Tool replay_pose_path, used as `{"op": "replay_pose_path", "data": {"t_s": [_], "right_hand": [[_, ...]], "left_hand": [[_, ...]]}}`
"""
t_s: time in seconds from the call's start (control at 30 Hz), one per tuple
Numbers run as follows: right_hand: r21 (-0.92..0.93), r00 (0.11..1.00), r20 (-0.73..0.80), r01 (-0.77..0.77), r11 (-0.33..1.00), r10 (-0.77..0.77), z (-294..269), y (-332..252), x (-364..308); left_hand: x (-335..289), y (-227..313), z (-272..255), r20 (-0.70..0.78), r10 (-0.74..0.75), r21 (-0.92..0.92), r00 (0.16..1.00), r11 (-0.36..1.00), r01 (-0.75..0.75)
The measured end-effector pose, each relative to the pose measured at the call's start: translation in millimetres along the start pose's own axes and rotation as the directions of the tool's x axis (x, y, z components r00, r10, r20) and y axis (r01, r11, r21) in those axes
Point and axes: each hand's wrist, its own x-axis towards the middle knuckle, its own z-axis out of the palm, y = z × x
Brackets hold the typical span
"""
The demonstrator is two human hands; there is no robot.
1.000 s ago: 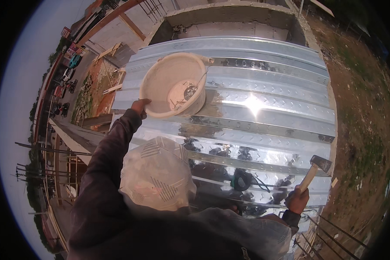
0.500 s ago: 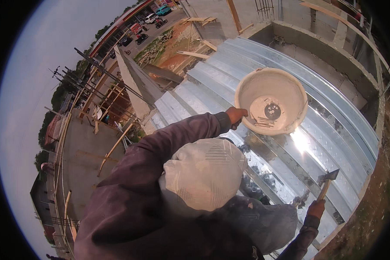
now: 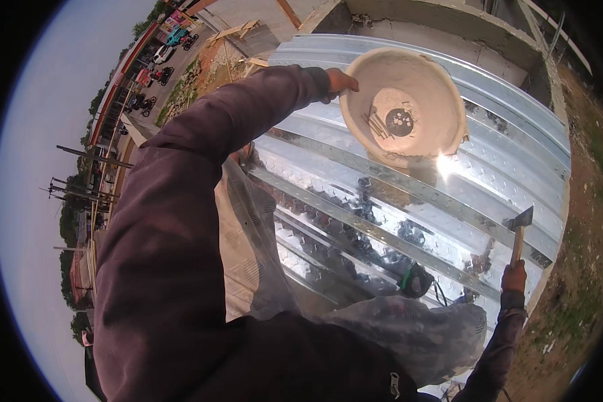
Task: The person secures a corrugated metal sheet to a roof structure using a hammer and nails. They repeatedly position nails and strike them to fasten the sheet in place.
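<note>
My left hand (image 3: 342, 82) is closed on the rim of a pale, dusty bucket (image 3: 442, 100) at the far middle. Inside, several thin nails (image 3: 378, 125) lie beside a dark round patch at the bottom. At the right, my right hand (image 3: 514, 276) grips the wooden handle of a hammer (image 3: 519, 221); its metal head is flared at one end and points away from me. Beneath both hands spreads shiny ribbed metal sheeting (image 3: 328, 181). Whether the bucket rests on it or is lifted, I cannot tell.
My bent legs, in grey patterned trousers (image 3: 409, 328), are over the sheeting, near a dark and green shoe (image 3: 415, 280). A concrete wall (image 3: 449, 17) borders the far side. Bare ground (image 3: 576, 268) lies beyond the right edge. Vehicles (image 3: 162, 53) stand far off at upper left.
My view has shifted, and my left leg now appears further left, uncovering more sheeting. The bucket and left hand appear further left and up. Both hands keep their holds.
</note>
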Motion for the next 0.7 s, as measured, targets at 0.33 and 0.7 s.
{"op": "replay_pose_path", "data": {"t_s": [0.33, 0.7], "right_hand": [[0.594, 0.913, 0.305, -0.406, 0.695, 0.272, -100.9, -147.3, -15.2], [0.711, 0.973, 0.219, -0.112, 0.694, -0.067, -132.7, -541.6, 41.0]], "left_hand": [[46.7, -70.4, -39.2, 0.336, 0.120, -0.140, 0.934, 0.987, -0.077], [179.7, -284.6, -171.0, 0.085, 0.231, 0.131, 0.969, 0.962, -0.240]]}}
